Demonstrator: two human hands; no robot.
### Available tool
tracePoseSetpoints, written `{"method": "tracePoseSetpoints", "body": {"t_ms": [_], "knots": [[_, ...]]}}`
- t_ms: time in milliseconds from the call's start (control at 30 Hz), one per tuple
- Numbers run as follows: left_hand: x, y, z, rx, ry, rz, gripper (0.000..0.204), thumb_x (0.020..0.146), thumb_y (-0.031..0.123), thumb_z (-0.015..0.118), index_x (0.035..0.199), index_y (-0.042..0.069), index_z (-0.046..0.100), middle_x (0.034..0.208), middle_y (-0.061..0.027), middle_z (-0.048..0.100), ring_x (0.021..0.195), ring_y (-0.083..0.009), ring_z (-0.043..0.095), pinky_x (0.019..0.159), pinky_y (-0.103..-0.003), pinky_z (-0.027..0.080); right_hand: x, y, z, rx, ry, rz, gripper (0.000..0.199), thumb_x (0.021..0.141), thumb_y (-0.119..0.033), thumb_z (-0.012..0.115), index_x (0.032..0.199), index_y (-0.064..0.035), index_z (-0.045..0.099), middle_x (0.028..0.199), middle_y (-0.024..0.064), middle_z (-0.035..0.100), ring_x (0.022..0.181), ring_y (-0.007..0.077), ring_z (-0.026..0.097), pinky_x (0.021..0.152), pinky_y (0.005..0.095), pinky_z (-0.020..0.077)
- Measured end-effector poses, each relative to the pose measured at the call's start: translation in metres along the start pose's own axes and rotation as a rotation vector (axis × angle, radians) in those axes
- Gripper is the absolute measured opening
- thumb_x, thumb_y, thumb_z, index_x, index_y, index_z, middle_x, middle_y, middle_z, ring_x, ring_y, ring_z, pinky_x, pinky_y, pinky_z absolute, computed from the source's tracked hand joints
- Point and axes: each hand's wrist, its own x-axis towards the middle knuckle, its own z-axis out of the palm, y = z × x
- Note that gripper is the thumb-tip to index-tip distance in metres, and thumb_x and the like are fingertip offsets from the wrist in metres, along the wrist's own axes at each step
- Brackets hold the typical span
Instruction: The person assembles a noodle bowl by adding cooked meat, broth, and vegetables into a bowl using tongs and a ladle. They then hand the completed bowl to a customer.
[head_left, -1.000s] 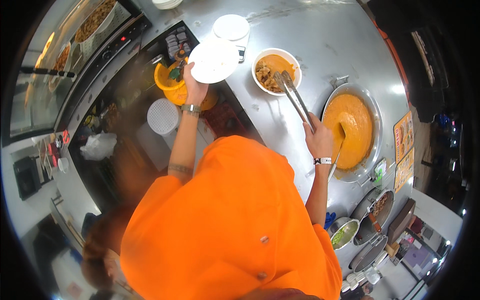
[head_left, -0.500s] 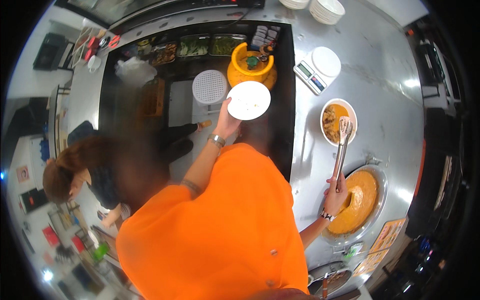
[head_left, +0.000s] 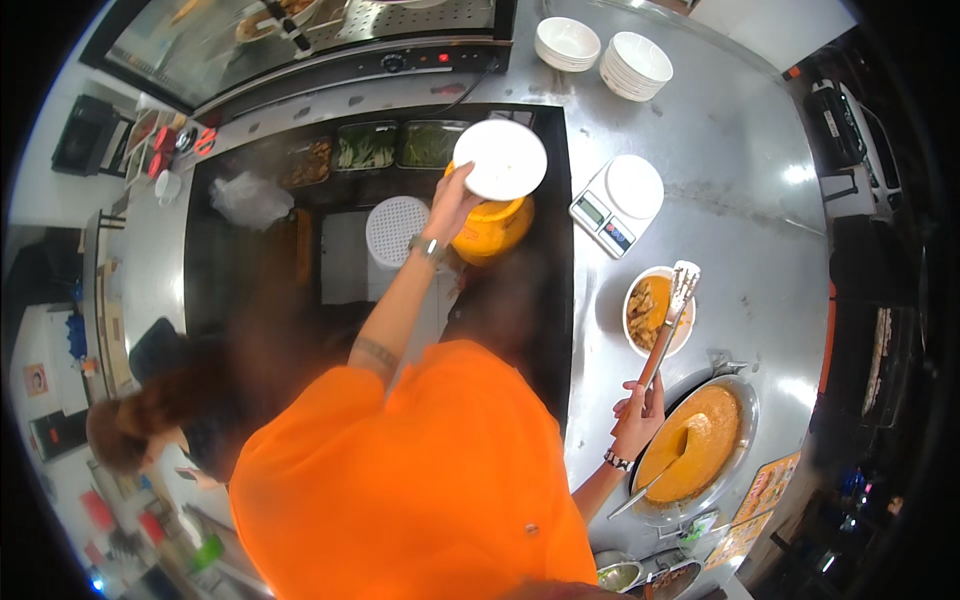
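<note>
Steel tongs (head_left: 668, 330) in my right hand (head_left: 638, 418), white dish (head_left: 502, 160) in my left hand (head_left: 454, 206).
Left pinches the dish's edge; right curls round the tongs, their tips at the bowl (head_left: 683, 338).

Print on two orange cards (head_left: 752, 510) at the edge of the steel counter (head_left: 745, 180) runs too small to read. A white scale (head_left: 633, 187) bears a grey display (head_left: 591, 208), its figures illegible, beside marked blue-and-red buttons (head_left: 618, 234). Black-and-white marks on a band (head_left: 618, 461) by the right hand (head_left: 638, 424) blur.
</note>
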Motion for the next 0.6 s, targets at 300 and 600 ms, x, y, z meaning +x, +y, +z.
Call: {"method": "tracePoseSetpoints", "body": {"t_ms": [300,600], "knots": [[0.198,-0.040,0.100,0.163,-0.158,-0.159,0.040,0.099,0.021,0.059,0.132,-0.003,0.057,0.122,-0.0134,0.065,0.114,-0.0253,0.065,0.097,-0.043,0.056,0.028,-0.049,0.075,-0.011,0.132,0.080,0.052,0.097,-0.012,0.064,0.145,0.0009,0.051,0.089,0.0074,0.069,0.056,0.0072,0.056,0.047,0.0205,0.0413],[0.231,-0.089,0.133,0.524,-0.231,-0.135,0.039,0.102,0.016,0.059,0.132,-0.009,0.052,0.123,-0.0191,0.061,0.106,-0.0306,0.067,0.080,-0.039,0.064,0.010,-0.040,0.123,0.191,0.310,0.227,0.051,0.093,-0.014,0.072,0.141,-0.0041,0.058,0.081,-0.0016,0.064,0.057,0.0044,0.052,0.052,0.0223,0.0433]]}}
